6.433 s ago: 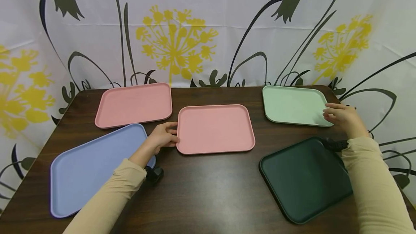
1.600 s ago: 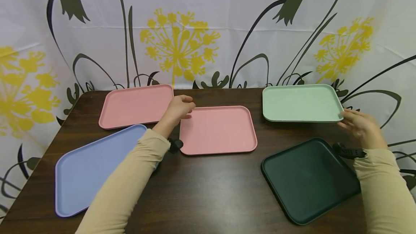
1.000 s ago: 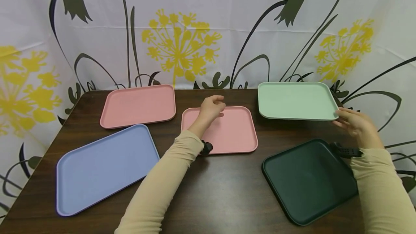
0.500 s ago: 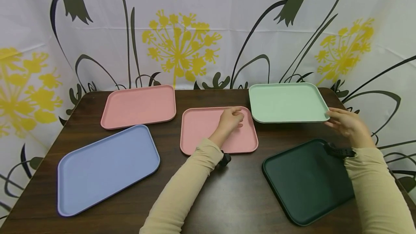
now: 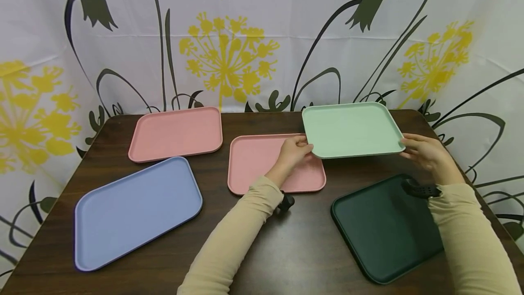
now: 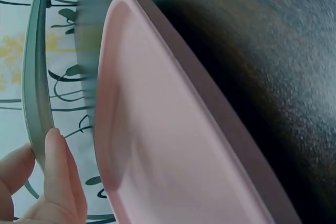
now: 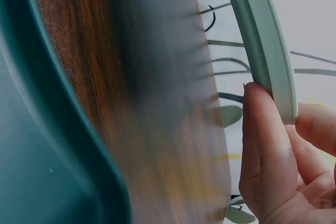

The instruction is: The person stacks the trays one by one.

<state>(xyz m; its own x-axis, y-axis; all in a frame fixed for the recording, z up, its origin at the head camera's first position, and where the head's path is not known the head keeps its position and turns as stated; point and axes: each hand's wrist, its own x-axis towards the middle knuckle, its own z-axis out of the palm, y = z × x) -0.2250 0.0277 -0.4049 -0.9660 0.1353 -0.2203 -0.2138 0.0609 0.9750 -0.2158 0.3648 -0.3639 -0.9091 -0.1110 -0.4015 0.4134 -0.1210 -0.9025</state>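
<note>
A mint green tray (image 5: 352, 129) is held up off the table, its left end above the right part of a pink tray (image 5: 258, 163). My right hand (image 5: 427, 155) pinches its right end, thumb on top and fingers beneath, as the right wrist view shows on the pale green rim (image 7: 262, 40). At the other end my left hand (image 5: 292, 156) pinches the near left corner. In the left wrist view the thumb and fingers (image 6: 55, 177) close on the tray's edge (image 6: 37, 77), above the pink tray (image 6: 157, 124).
A second pink tray (image 5: 176, 133) lies at the back left. In front of it is a blue tray (image 5: 137, 213). A dark green tray (image 5: 385, 226) lies front right, partly under my right forearm. A flowered cloth (image 5: 245, 35) hangs behind the brown table (image 5: 266, 249).
The mint green tray has been lifted off the table and carried left by my right hand. My left hand has moved right from the middle pink tray and taken the green tray's left corner.
</note>
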